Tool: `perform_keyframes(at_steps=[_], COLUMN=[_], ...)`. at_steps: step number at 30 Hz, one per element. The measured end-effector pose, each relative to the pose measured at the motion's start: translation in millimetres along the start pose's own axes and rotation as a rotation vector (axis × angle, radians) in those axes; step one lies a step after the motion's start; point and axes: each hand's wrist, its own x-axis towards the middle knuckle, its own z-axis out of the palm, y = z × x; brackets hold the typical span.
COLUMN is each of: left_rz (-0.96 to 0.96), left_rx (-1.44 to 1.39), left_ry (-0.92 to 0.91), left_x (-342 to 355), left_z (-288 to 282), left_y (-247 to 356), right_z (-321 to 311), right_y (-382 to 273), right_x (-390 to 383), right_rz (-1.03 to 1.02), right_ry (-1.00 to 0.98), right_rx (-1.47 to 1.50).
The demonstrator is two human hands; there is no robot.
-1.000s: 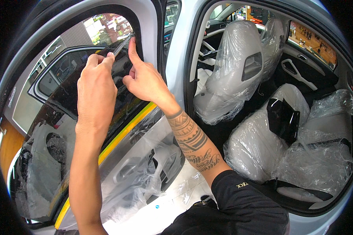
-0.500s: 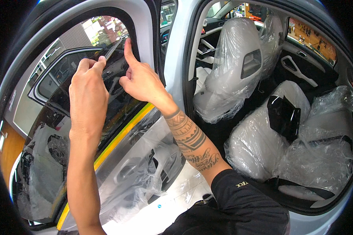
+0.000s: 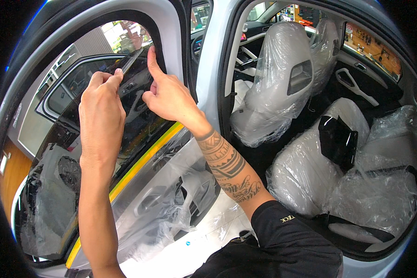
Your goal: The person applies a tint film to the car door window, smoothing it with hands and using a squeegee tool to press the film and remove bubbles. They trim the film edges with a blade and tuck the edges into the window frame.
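One dark window pane [image 3: 62,139] is filling the open car door [image 3: 171,28] at the left. Over it, the left hand [image 3: 101,102] is pinching a narrow, pale strip [image 3: 135,58] between thumb and fingers; the strip is slanting up and right across the top of the pane. Just beside its far end, the right hand [image 3: 169,92] is pointing its forefinger up near the window frame, the other fingers curling inward; whether they are enclosing anything is unclear. Below, yellow trim [image 3: 143,162] is running along the pane's lower edge, above plastic sheeting [image 3: 171,194]. Farther right, clear plastic is covering a grey front seat [image 3: 273,88] and rear seat [image 3: 296,171], where a glossy black panel [image 3: 338,139] is resting.
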Motion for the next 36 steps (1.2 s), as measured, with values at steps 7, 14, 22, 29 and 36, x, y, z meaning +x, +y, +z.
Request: perform_keyframes(at_steps=[7,14,22,29,36], left_rz=[0.014,-0.029,-0.046,-0.094,-0.151], left_rx=[-0.007,-0.001,-0.032,-0.046,-0.061], left_ry=[0.006,0.03,0.095,0.122,0.115], left_x=[4.4,5.1,1.6,-4.3,-9.0], left_z=[2.7,11.8,17.2,18.5,13.9], left_y=[2.7,9.6,11.4,13.9,12.2], right_z=[-0.3,-0.5,-4.0,-8.8,-9.8], right_y=[0.1,4.4,2.9,4.8,5.0], right_x=[-0.8,-0.6,-1.1,-0.4,0.4], right_rz=[-0.032,-0.058,-0.032,-0.028,-0.042], right_ry=[0.009,0.01,-0.016,-0.046,-0.068], right_rx=[0.025,0.049,0.049,0.044,0.063])
